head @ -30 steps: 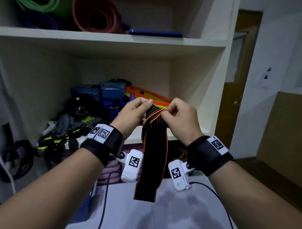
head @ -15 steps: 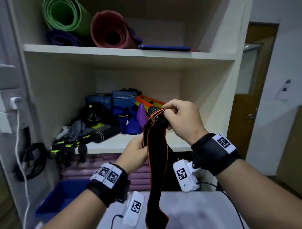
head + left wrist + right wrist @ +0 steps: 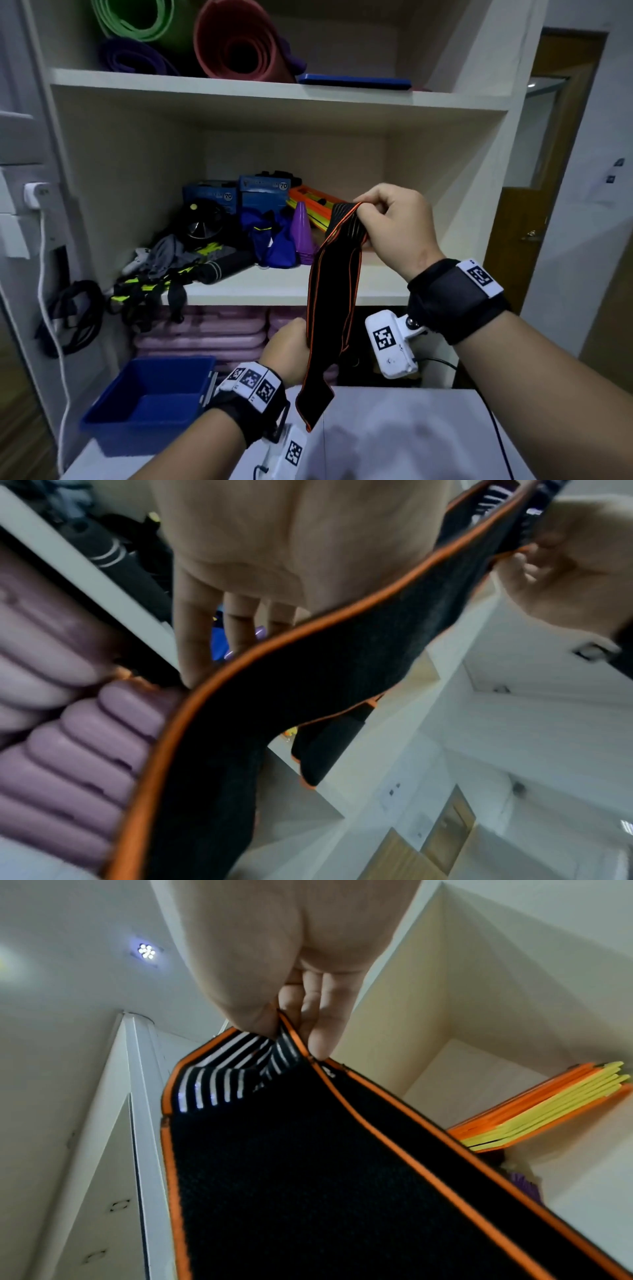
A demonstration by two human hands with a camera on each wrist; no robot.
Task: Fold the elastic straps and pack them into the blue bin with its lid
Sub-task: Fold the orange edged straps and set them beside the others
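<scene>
A black elastic strap (image 3: 334, 294) with orange edges hangs doubled from my right hand (image 3: 363, 205), which pinches its striped top end (image 3: 240, 1074) between thumb and fingers (image 3: 322, 1020). My left hand (image 3: 291, 346) is lower, at the strap's left edge above its free end (image 3: 313, 404). In the left wrist view its fingers (image 3: 236, 620) lie straight behind the strap (image 3: 308, 674); the thumb is hidden. The blue bin (image 3: 171, 358) stands uncovered at the lower left, nothing showing inside. A flat blue panel (image 3: 354, 82) lies on the top shelf.
A white table (image 3: 394, 442) is below my hands. The middle shelf (image 3: 274, 284) holds blue boxes, purple cones, orange and yellow boards (image 3: 548, 1110) and dark straps (image 3: 150, 287). Rolled mats (image 3: 236, 37) fill the top shelf. Pink pads (image 3: 205, 335) are stacked underneath.
My left hand let go of the strap's top and slid down its length. The right hand kept the top end and rose slightly. The view tilted and now takes in the blue bin.
</scene>
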